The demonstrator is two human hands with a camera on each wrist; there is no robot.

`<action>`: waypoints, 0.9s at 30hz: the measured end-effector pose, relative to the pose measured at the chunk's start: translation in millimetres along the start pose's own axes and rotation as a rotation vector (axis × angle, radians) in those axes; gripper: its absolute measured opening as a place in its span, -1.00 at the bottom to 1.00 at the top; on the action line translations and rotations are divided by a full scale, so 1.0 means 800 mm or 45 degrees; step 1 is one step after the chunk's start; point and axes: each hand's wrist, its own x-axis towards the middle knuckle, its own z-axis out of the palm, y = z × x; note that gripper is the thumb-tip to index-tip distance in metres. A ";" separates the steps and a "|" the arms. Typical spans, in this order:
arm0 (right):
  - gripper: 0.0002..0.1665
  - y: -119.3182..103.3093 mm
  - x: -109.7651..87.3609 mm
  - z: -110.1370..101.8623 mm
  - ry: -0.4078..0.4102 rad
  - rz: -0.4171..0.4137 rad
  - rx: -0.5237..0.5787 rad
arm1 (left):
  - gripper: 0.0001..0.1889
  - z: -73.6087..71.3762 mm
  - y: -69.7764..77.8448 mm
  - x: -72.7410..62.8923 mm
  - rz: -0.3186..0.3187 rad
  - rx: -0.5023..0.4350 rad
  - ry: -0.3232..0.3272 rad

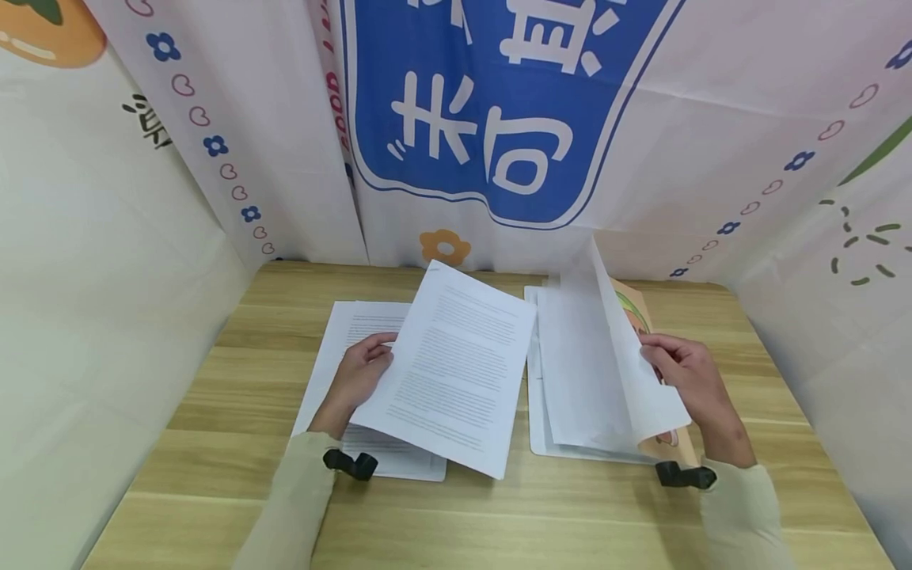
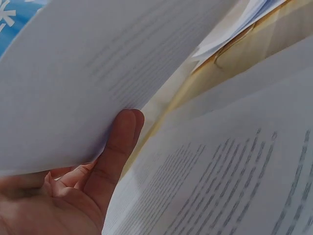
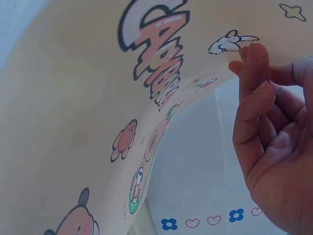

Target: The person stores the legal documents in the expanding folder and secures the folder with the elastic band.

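Note:
My left hand (image 1: 362,372) grips a white printed sheet (image 1: 456,372) by its left edge, tilted above more printed paper (image 1: 321,380) on the table. In the left wrist view, finger and thumb tips meet at the edge of the raised sheet (image 2: 88,98). On the right lies a folder-like item with a peach cartoon cover (image 1: 677,443) and white leaves (image 1: 580,364). My right hand (image 1: 687,372) pinches the cover's edge and holds it lifted. The right wrist view shows the cover (image 3: 63,112) bending, with lettering and animal drawings, beside the hand (image 3: 274,132).
Everything lies on a wood-grain table (image 1: 442,522). Printed cloth (image 1: 299,127) encloses the back and both sides, with a blue panel (image 1: 456,190) in the middle. Black wrist mounts (image 1: 351,465) sit at both sleeves.

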 end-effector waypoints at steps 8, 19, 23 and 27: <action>-0.60 0.005 0.000 0.004 0.002 0.030 0.054 | -0.64 0.019 0.006 0.006 -0.048 -0.029 -0.028; -0.59 0.004 0.000 0.005 0.012 0.062 0.011 | -0.64 0.049 0.012 0.020 -0.123 -0.171 0.003; -0.58 0.004 -0.001 0.006 0.018 0.069 -0.011 | -0.64 0.063 0.015 0.024 -0.116 -0.197 0.028; -0.58 0.003 0.000 0.007 0.022 0.068 -0.014 | -0.65 0.074 0.016 0.028 -0.123 -0.222 0.019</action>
